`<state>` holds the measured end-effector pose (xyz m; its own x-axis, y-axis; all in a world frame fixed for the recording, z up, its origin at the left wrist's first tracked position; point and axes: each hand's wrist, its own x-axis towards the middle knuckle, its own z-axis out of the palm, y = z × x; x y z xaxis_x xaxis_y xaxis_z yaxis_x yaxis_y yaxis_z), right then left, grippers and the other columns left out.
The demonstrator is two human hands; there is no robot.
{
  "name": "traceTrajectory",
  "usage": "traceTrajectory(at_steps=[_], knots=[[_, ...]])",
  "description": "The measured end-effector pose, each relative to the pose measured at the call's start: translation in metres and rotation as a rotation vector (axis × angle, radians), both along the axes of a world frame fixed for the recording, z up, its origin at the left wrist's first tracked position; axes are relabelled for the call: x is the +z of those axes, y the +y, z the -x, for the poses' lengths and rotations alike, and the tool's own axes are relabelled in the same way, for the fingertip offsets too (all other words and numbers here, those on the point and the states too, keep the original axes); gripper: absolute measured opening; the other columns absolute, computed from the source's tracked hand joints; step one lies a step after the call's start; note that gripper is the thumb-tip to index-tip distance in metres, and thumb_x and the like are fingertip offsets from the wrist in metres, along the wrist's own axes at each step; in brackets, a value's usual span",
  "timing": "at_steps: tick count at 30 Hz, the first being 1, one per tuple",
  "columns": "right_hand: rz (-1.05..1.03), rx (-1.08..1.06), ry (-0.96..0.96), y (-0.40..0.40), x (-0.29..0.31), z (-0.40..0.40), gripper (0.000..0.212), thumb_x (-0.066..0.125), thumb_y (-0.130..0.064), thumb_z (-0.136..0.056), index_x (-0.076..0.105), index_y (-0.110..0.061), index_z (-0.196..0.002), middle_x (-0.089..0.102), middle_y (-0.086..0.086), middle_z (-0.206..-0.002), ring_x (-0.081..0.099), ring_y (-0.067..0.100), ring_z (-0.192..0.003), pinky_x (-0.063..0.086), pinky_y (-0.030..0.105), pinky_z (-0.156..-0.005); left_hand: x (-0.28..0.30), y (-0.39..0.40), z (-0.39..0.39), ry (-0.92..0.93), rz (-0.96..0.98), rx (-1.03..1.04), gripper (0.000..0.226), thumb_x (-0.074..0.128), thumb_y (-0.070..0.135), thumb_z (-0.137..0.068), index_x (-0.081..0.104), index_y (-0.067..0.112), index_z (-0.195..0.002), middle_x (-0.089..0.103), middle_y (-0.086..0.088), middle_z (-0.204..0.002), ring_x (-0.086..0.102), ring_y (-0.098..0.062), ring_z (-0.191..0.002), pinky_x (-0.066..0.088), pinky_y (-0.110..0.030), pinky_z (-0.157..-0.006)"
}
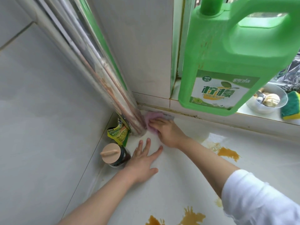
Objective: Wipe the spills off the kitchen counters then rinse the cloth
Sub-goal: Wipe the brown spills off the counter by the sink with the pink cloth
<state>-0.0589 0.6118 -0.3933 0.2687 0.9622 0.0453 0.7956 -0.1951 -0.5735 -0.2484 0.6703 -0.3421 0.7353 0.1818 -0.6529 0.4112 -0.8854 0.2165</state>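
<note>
Large green plastic detergent jug [227,59] at 1 o'clock; right hand [167,132] presses pink cloth [151,120] into tabletop [178,184] corner at 12; left hand [142,161] spread flat; risk: sleeve dragging through orange-brown spills [228,154], smearing.

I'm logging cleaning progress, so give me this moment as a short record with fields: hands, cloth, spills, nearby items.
right hand: presses the pink cloth onto the counter beside the pipe
left hand: flat on the counter, fingers spread, holding nothing
spills: brown patches not yet wiped, more at the near edge
nearby: jar and packet in the corner; green bottle, bowl, sponge on the sill
</note>
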Motion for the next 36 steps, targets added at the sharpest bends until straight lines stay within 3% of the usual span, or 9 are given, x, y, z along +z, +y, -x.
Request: traceTrajectory(at_steps=[4, 8, 11, 15, 17, 21, 26, 31, 36], knots=[[0.078, 0.007, -0.083, 0.041, 0.006, 0.001, 0.040, 0.041, -0.028, -0.104, 0.050, -0.025, -0.143, 0.046, -0.003, -0.152, 0.040, 0.019, -0.140, 0.032, 0.038, -0.104, -0.003, 0.001, 0.001, -0.008, 0.005, 0.004, 0.081, 0.048, 0.042, -0.099, -0.013, 0.048, -0.153, -0.036, -0.007, -0.157, -0.033, -0.035, -0.144, -0.005, -0.045, -0.122], [0.016, -0.008, -0.072, 0.017, 0.008, -0.003, 0.042, 0.040, -0.027, -0.097, 0.063, -0.021, -0.132, 0.059, 0.001, -0.140, 0.051, 0.022, -0.132, 0.042, 0.044, -0.100, -0.003, 0.001, 0.001, -0.002, 0.005, 0.011, 0.082, 0.049, 0.042, -0.098, -0.012, 0.049, -0.152, -0.036, -0.006, -0.157, -0.033, -0.034, -0.145, -0.005, -0.043, -0.122], [0.028, -0.199, 0.004, -0.049, 0.007, 0.002, 0.057, 0.030, -0.035, -0.086, 0.067, -0.020, -0.127, 0.061, 0.000, -0.138, 0.052, 0.024, -0.131, 0.041, 0.047, -0.104, -0.001, 0.001, 0.001, 0.006, 0.004, 0.008, 0.082, 0.049, 0.042, -0.099, -0.013, 0.049, -0.152, -0.036, -0.006, -0.158, -0.032, -0.034, -0.145, -0.005, -0.043, -0.122], [-0.072, -0.664, 0.029, -0.130, 0.000, 0.023, 0.043, 0.043, -0.032, -0.088, 0.073, -0.018, -0.116, 0.068, 0.000, -0.126, 0.060, 0.026, -0.121, 0.045, 0.043, -0.103, 0.004, 0.003, -0.002, 0.023, 0.015, 0.019, 0.081, 0.048, 0.040, -0.100, -0.013, 0.049, -0.152, -0.037, -0.005, -0.157, -0.033, -0.033, -0.144, -0.006, -0.043, -0.121], [-0.098, -0.575, 0.019, -0.132, -0.001, 0.051, 0.039, 0.049, -0.024, -0.085, 0.073, -0.016, -0.115, 0.070, 0.002, -0.123, 0.062, 0.029, -0.115, 0.048, 0.044, -0.100, 0.006, 0.001, -0.002, 0.038, 0.008, 0.018, 0.081, 0.048, 0.041, -0.100, -0.013, 0.048, -0.153, -0.037, -0.006, -0.157, -0.032, -0.034, -0.145, -0.005, -0.043, -0.121], [-0.043, -0.007, 0.007, -0.131, 0.008, 0.049, 0.036, 0.062, -0.014, -0.077, 0.075, -0.020, -0.110, 0.070, 0.001, -0.123, 0.060, 0.024, -0.117, 0.045, 0.034, -0.100, 0.003, 0.000, -0.002, 0.036, -0.012, 0.020, 0.081, 0.050, 0.044, -0.098, -0.009, 0.047, -0.154, -0.034, -0.008, -0.159, -0.029, -0.036, -0.146, -0.002, -0.045, -0.122], [0.191, -0.919, -0.139, -0.136, 0.021, 0.008, 0.031, 0.053, -0.026, -0.087, 0.070, -0.018, -0.111, 0.062, 0.007, -0.122, 0.051, 0.039, -0.108, 0.050, 0.043, -0.078, 0.001, 0.001, -0.001, 0.030, 0.009, 0.029, 0.082, 0.049, 0.042, -0.098, -0.011, 0.050, -0.152, -0.035, -0.006, -0.158, -0.030, -0.036, -0.146, -0.003, -0.047, -0.123], [0.066, -0.298, -0.150, -0.112, 0.018, 0.051, 0.039, 0.042, -0.036, -0.090, 0.075, -0.021, -0.105, 0.071, 0.001, -0.117, 0.064, 0.031, -0.108, 0.053, 0.043, -0.079, -0.001, 0.001, -0.001, 0.018, -0.008, 0.022, 0.082, 0.049, 0.045, -0.097, -0.011, 0.048, -0.153, -0.032, -0.009, -0.159, -0.028, -0.038, -0.146, -0.002, -0.047, -0.123], [0.198, -1.026, -0.099, -0.126, 0.025, 0.014, 0.023, 0.054, -0.020, -0.084, 0.071, -0.017, -0.100, 0.065, 0.007, -0.112, 0.051, 0.034, -0.108, 0.048, 0.039, -0.076, -0.001, 0.001, 0.000, 0.007, 0.020, 0.021, 0.082, 0.048, 0.041, -0.098, -0.011, 0.046, -0.154, -0.035, -0.010, -0.158, -0.031, -0.039, -0.145, -0.005, -0.048, -0.122]])
